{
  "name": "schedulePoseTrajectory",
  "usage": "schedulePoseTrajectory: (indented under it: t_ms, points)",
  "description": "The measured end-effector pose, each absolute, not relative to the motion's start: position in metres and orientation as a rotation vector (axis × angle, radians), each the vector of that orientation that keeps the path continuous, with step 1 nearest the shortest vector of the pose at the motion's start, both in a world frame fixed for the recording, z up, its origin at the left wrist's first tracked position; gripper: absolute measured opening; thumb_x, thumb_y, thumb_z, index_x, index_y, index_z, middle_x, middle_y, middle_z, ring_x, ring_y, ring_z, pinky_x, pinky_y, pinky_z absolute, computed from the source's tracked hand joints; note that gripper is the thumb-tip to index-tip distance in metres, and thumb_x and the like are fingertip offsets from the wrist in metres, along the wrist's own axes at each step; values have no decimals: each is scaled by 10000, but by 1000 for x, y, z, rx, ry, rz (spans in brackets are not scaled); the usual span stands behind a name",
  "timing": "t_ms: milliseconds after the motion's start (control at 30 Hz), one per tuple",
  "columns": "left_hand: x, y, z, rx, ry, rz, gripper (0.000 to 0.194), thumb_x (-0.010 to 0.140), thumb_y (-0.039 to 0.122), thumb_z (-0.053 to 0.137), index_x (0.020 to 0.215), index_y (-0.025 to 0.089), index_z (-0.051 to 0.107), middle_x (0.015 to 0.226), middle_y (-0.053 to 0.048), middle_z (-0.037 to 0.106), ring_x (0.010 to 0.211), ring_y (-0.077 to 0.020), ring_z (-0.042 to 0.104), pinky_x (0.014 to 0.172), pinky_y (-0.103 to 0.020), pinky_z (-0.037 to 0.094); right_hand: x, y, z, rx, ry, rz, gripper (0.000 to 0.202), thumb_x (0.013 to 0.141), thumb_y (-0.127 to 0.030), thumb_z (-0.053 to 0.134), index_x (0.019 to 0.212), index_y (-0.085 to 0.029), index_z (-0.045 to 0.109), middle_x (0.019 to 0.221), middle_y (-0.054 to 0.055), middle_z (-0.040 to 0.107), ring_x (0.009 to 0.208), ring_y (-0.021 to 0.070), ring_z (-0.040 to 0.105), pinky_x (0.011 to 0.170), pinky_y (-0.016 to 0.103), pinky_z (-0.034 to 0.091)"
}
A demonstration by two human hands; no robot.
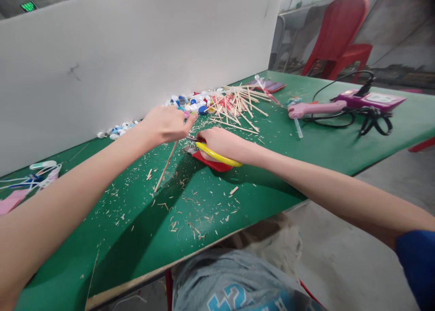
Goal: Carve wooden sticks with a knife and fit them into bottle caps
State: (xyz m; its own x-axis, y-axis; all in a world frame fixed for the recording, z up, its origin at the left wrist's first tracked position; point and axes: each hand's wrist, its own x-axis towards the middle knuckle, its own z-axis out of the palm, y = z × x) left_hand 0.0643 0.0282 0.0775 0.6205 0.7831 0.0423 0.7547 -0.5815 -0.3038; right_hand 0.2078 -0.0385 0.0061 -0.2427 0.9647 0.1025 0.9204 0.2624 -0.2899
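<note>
My left hand [168, 123] is closed, fingers pinched, around the upper part of a thin wooden stick [166, 167]. The stick slants down to the green table, its top hidden by the hand. Just right of it, my right hand [220, 144] is wrapped round scissors with a yellow handle loop [219, 155]. A short stretch of metal blade shows near my left fingers. Under the right hand lies a red toothed piece [217, 165] with a metal tip; I cannot tell whether it belongs to the scissors. Wood shavings [195, 229] lie scattered around both hands.
Behind my hands, a pile of wooden sticks [246, 104] lies beside coloured bottle caps [193, 103]. A pink glue gun [316, 108], a purple device [374, 99] and cables are at right. A white panel [136, 52] borders the table's back. A red chair [340, 34] stands beyond.
</note>
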Motion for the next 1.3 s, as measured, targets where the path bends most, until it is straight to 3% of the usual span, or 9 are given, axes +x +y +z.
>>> schedulePoseTrajectory:
  t_ms: [200,267,333,367,533,700,867,1067,1300]
  points:
    - [46,8,86,-2557,-1215,-144,719,973,592,139,830,139,679,869,-177,668,930,-320,649,859,-455,508,209,-43,10,-1800,-2210,212,436,963,-515,565,1218,-163,601,1079,70,648,936,186,627,865,418,526]
    - [27,-8,78,-2470,-1079,-529,605,995,540,175,1092,146,624,1177,-194,628,1172,-332,566,1004,-483,462,213,-44,9,-1825,-2176,213,435,958,-497,582,1240,-165,593,1098,72,645,946,189,628,862,420,531]
    - [8,-23,58,-2363,-1146,-949,490,997,515,259,1194,162,536,1271,-182,557,1258,-309,489,1094,-494,403,216,-44,7,-1835,-2149,227,415,957,-475,594,1233,-164,597,1096,70,645,939,186,630,850,412,539]
    - [2,-29,44,-2352,-1245,-1124,455,997,506,273,1186,164,506,1216,-170,555,1207,-284,505,1090,-489,407,217,-44,6,-1834,-2134,235,409,957,-468,597,1231,-165,598,1091,68,645,934,183,630,843,408,541]
    - [1,-35,-13,-2614,-1646,-1133,419,966,533,412,1210,193,436,1069,-105,603,907,-200,614,806,-369,525,214,-50,5,-1764,-2074,260,432,937,-477,611,1237,-167,585,1052,58,646,881,173,618,818,389,524]
    - [8,-33,-19,-2661,-1746,-1189,205,1001,391,340,1022,232,467,740,-4,577,553,-131,479,544,-266,340,206,-61,5,-1632,-2057,290,452,884,-435,584,1243,-161,570,984,74,685,785,184,587,711,329,431]
    - [0,-36,-17,-2808,-1717,-1282,142,1004,341,342,993,242,443,666,41,510,526,-101,445,532,-246,349,209,-65,6,-1525,-2044,337,497,825,-443,583,1250,-186,559,1067,85,691,810,194,598,702,320,412]
    - [-1,-36,-14,-3024,-1678,-1331,236,1023,434,311,912,250,407,610,69,416,490,-83,396,480,-225,350,214,-65,9,-1456,-2037,441,554,816,-450,601,1289,-166,549,1111,91,683,852,197,608,752,333,458]
    - [-2,-35,-15,-3168,-1687,-1292,326,1020,519,240,869,263,373,579,89,322,405,-75,315,405,-222,326,220,-62,5,-1385,-2062,514,899,756,-619,702,1466,-132,440,1401,179,550,1212,286,553,1024,416,443]
